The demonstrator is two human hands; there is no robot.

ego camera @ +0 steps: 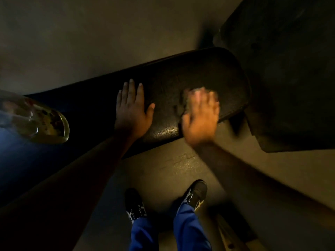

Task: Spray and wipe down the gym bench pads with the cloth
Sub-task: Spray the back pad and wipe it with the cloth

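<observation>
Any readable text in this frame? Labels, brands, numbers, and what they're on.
None readable.
Clear bottle at left edge: colored patches on it, maybe a label, too blurred and dark to read.
Shoes: light side stripes, no legible brand.
Bench pad: textured black surface, no print visible.
Cloth under the right hand: motion-blurred, no text discernible.

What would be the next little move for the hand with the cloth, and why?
Probably sweep the crumpled grey cloth leftward along the black textured bench pad. The right hand presses it near the pad's rounded end, while the left hand rests flat beside it, on pad likely still unwiped.
</observation>
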